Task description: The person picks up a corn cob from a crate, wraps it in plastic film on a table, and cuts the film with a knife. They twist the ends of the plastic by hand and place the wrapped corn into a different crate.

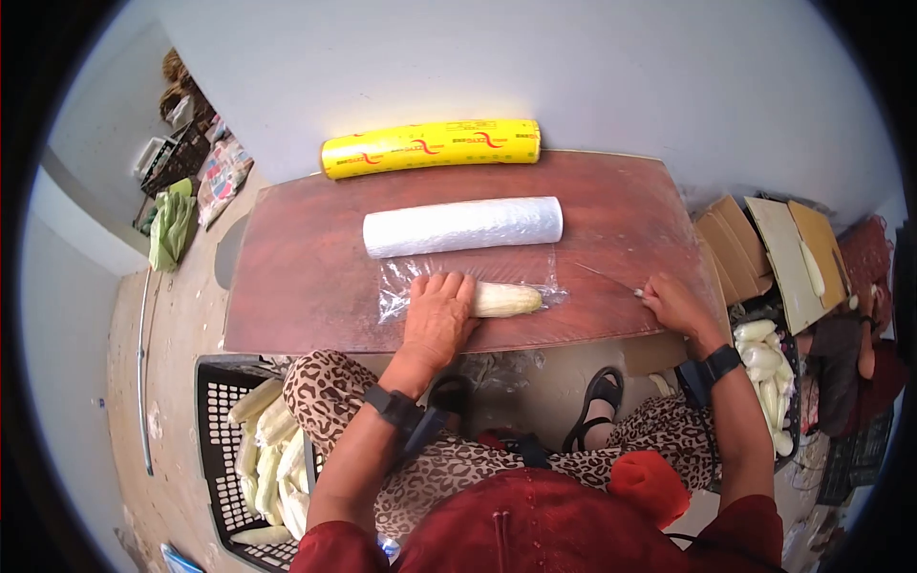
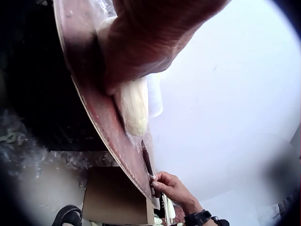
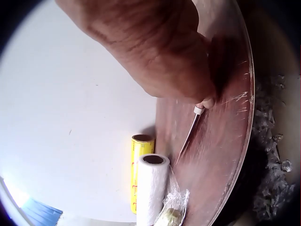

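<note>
My left hand (image 1: 441, 310) lies over a pale ear of corn (image 1: 508, 300), thumb at its near side and fingers across its far side. Clear cling film (image 1: 396, 277) runs from the white roll (image 1: 463, 227) to the corn and wraps round it, bunched at the right end. The hand covers the corn's left part. To the right, my right hand (image 1: 675, 304) grips a thin knife (image 3: 189, 134) by its handle, close over the tabletop. The slim blade points left toward the roll, apart from the corn.
A yellow printed roll (image 1: 430, 148) lies at the back of the brown table (image 1: 287, 258), against the wall. A black crate (image 1: 222, 458) of pale ears stands at lower left. Wrapped ears (image 1: 761, 361) fill another at right, beside cardboard (image 1: 734, 248). Another person sits at far right.
</note>
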The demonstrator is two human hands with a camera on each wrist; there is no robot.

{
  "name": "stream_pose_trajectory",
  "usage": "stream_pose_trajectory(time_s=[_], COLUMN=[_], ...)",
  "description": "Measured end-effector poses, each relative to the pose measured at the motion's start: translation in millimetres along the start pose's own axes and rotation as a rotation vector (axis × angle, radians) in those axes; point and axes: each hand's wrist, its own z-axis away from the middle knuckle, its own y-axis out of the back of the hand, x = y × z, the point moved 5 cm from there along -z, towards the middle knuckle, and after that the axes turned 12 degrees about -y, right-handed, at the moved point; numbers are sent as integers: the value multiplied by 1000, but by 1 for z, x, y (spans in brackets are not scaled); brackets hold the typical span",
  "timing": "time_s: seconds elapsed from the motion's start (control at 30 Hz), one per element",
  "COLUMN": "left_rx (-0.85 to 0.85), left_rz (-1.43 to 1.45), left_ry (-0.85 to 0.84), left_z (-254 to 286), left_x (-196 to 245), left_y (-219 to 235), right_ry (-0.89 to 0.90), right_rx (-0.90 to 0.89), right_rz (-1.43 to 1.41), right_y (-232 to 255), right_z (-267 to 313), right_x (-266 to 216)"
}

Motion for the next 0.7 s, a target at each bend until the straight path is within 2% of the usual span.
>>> stream_pose_trajectory(time_s=[0.1,0.2,0.3,0.4,0.5,0.63,0.7], left_rx=[21,46,96,130,163,90,114], left_rz=[-4,18,19,14,3,21,11], left_ry=[-5,7,16,41,46,65,55], left_z=[1,2,5,6,6,9,9], left_x=[-2,-3,-5,-4,-4,-6,-8], left_y=[-3,-2,-5,-1,-1,-3,-5], right_ry=[62,-79,-107,130,344,404,417], right_rx=[155,40,-46,8,1,-78,-115], right_rz=[-18,-256,-201,-89,-113,-48,-15], right_y=[8,25,41,45,19,-14,-29], right_z=[1,0,-7,-20,-54,-85,-97], right_x=[0,-24,-86,-152,-181,-221,-235])
